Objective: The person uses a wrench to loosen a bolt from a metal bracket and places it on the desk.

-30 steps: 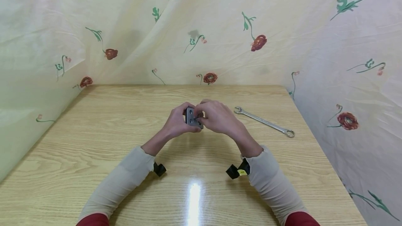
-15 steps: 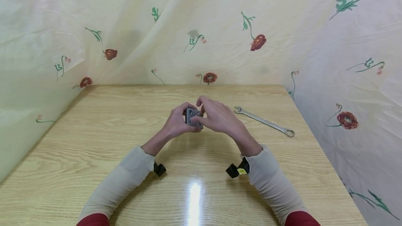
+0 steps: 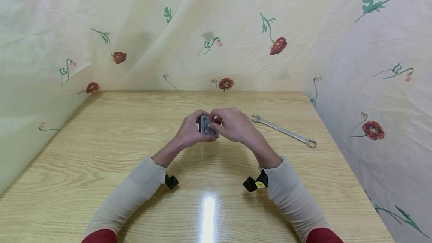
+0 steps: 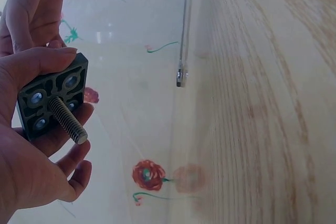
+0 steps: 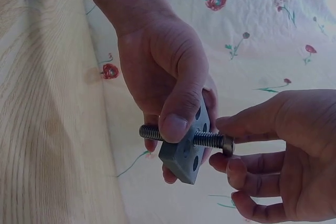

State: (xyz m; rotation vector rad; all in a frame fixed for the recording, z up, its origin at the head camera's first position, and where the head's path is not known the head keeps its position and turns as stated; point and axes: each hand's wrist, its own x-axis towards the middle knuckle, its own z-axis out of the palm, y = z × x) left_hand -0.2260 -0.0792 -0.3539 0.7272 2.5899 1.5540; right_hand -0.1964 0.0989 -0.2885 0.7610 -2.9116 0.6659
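Note:
My left hand [image 3: 189, 131] grips a small grey square plate [image 3: 207, 124] by its edges, thumb on one edge and fingers on the opposite one. Holes sit near the plate's corners; its back, in the left wrist view, is dark and ribbed. A threaded metal bolt [image 5: 209, 139] runs through the plate's middle, and its shank [image 4: 69, 121] sticks well out of the back. Between plate and bolt head, a length of thread shows. My right hand [image 3: 236, 125] has its thumb and curled fingers around the bolt head [image 5: 228, 146]. Both hands are raised above the table.
A combination wrench [image 3: 284, 131] lies slantwise on the wooden table [image 3: 101, 141], right of the hands. Flower-patterned cloth [image 3: 145, 48] hangs behind the table and along its sides. Black wrist devices [image 3: 250, 184] hang under both forearms.
My right fingers spread off the bolt half a second ago, then closed in around its head again. The left hand and plate have stayed in place; the wrench has not moved.

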